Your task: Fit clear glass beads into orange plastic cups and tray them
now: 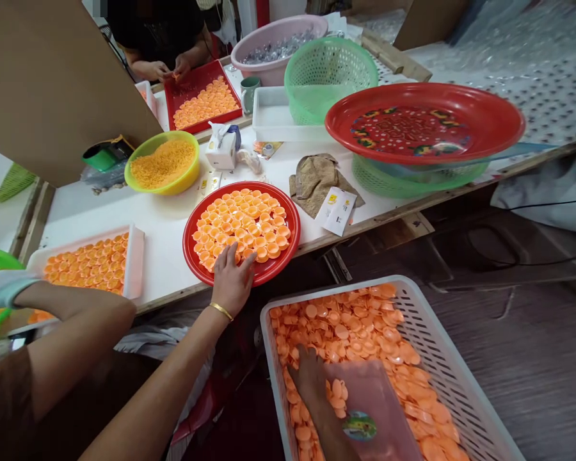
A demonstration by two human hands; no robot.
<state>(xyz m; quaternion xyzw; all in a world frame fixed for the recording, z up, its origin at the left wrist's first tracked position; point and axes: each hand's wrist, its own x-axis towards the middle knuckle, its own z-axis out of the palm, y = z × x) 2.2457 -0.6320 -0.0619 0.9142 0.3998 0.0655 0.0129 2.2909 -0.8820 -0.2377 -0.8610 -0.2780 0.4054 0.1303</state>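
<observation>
Here's my left hand (233, 278) at the round red tray (279, 265), fingers and thumb spread wide over its near edge, the orange cups (240, 221) lying just beyond my fingertips, round, with no long axis. My right hand (310, 374) is nearer the loose orange pieces (340, 314), down in the pale crate (454, 371) below and right of that tray; whether it's gripping any, I can't tell.

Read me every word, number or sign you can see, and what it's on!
I can't read any.
White packet: print too small.
Big red tray: middle design, too blurred.
Oval sticker on the pink piece: too blurred.
White tissue box: any print too small.
</observation>
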